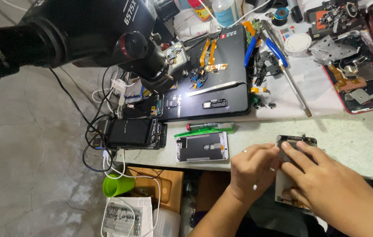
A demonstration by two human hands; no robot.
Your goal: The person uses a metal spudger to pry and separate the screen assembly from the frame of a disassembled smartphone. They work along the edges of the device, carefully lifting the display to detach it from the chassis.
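Observation:
Both hands are on an opened phone body (298, 141) that hangs over the front edge of the pale worktable (353, 136). My left hand (252, 169) pinches at its left side with fingers curled. My right hand (327, 184) lies over the phone, fingers wrapped around its top and right edge. Most of the phone is hidden under the hands. A detached phone screen frame (202, 147) lies flat on the table to the left of my left hand.
A black mat (235, 94) holds tweezers (216, 87), flex cables and small parts. A green-handled brush and red screwdriver (204, 128) lie in front. A microscope (107, 35) looms top left. Stacked phones (133, 133), blue pliers (278, 50), a red parts tray (362, 83), green cup (117, 185).

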